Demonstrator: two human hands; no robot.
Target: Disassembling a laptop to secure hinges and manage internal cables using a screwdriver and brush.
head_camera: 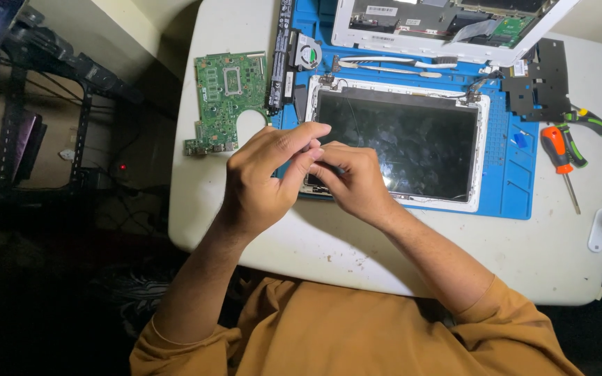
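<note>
While both hands meet over its near-left corner, the laptop screen panel [398, 143] lies flat and dark in its white bezel, and serves as the landmark for everything else.

White table [412, 257]: carries the whole job, showing bare on the near side of the panel. Blue work mat [517, 188]: under the panel, sticking out past its right and far edges. White laptop base [447, 24]: beyond the panel's far edge, opened up, insides showing. Green circuit board [226, 97]: left of the panel, off the mat, on the bare table. Black brackets [538, 80]: off the panel's far-right corner. Long black strip [281, 56]: off the far-left corner, with a small round fan [308, 52] just beside it. Orange-handled screwdriver [557, 154]: right of the panel, just past the mat edge.

Left hand [263, 177]: over the panel's near-left corner, fingers curled, thumb and forefinger pinched toward the other hand. Right hand [357, 181]: same corner, fingertips brought against the left's. Hands are together; whatever small piece sits between the fingertips is hidden, so cannot tell what they grip, if anything.
</note>
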